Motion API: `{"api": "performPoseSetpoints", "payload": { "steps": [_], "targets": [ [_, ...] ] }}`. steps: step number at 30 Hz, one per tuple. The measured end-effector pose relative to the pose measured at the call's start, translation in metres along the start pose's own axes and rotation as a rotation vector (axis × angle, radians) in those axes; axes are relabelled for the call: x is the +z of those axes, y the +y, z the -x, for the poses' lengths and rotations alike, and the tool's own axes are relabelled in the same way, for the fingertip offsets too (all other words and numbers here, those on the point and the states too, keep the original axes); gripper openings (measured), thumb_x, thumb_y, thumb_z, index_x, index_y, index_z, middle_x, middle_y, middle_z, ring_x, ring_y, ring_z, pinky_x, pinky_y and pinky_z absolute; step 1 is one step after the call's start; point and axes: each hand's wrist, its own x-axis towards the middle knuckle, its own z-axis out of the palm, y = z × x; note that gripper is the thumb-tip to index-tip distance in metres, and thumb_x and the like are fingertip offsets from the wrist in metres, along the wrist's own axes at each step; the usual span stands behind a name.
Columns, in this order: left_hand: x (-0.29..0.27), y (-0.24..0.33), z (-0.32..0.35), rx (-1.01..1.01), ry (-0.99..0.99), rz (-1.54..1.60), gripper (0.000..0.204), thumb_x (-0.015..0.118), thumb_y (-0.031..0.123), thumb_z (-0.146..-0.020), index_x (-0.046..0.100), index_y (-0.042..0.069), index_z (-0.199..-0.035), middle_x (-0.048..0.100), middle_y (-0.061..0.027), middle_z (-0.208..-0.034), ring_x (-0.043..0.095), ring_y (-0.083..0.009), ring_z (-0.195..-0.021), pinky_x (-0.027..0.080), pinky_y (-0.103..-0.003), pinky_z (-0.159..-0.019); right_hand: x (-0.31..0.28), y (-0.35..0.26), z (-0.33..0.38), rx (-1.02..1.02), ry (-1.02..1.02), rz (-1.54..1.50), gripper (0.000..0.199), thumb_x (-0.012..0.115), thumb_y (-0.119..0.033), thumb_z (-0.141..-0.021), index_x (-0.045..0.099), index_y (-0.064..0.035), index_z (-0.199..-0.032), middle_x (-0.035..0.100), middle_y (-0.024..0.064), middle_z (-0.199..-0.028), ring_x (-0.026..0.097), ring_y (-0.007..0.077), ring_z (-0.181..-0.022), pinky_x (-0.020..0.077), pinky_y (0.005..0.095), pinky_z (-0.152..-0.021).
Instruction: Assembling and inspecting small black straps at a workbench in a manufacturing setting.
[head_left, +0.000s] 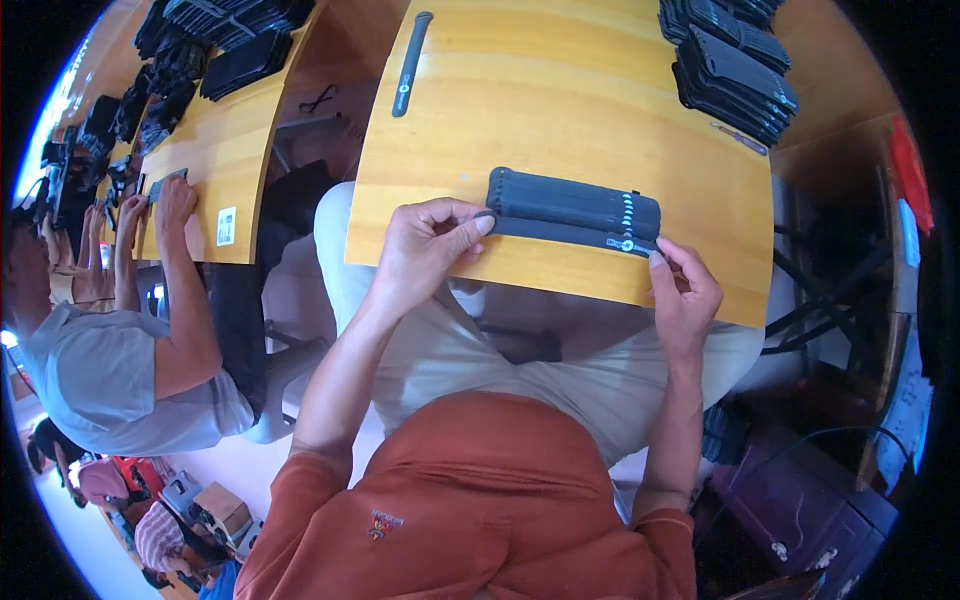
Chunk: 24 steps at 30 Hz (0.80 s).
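Between my two hands a dark grey flat strap (pixel 560 232) with a white printed mark is stretched out near the front edge of the table. My left hand (pixel 425 250) pinches its left end between thumb and fingers. At the marked right end, the thumb and fingers of my right hand (pixel 686 290) close on it. Just behind it, touching or nearly so, lies an overlapping row of several similar straps (pixel 565 198), their white marks lined up toward the right. A single strap (pixel 411 65) lies apart at the table's far left.
Tall stacks of dark flat pieces (pixel 735 85) stand at the table's far right, beside a thin pen-like tool (pixel 738 138). Across a gap to the left, a co-worker (pixel 120 370) sits at another wooden table (pixel 215 150) holding dark piles. A purple cabinet (pixel 800 490) is at lower right.
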Motion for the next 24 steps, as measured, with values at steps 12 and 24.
{"api": "performPoseSetpoints", "payload": {
  "steps": [12, 24],
  "targets": [
    [0.006, -0.009, -0.010, -0.032, 0.069, -0.108, 0.016, 0.074, 0.009, -0.096, 0.074, -0.003, -0.105, 0.072, -0.0020, -0.083, 0.062, -0.0046, -0.070, 0.054, -0.021, -0.064, -0.001, 0.002, -0.009, -0.073, 0.002, 0.114, 0.021, 0.067, 0.004, -0.090, 0.073, 0.0057, -0.111, 0.069, 0.0096, -0.090, 0.064, 0.0133, -0.079, 0.0511, 0.0266, -0.069],
    [0.012, -0.006, -0.006, -0.005, 0.150, -0.306, 0.019, 0.075, 0.009, -0.094, 0.076, -0.004, -0.106, 0.074, -0.0089, -0.077, 0.063, -0.0070, -0.066, 0.051, -0.025, -0.061, -0.002, 0.008, -0.011, -0.093, -0.006, 0.154, 0.020, 0.069, 0.003, -0.089, 0.073, 0.0053, -0.108, 0.070, 0.0100, -0.089, 0.064, 0.0125, -0.074, 0.0498, 0.0256, -0.064]
  ]
}}
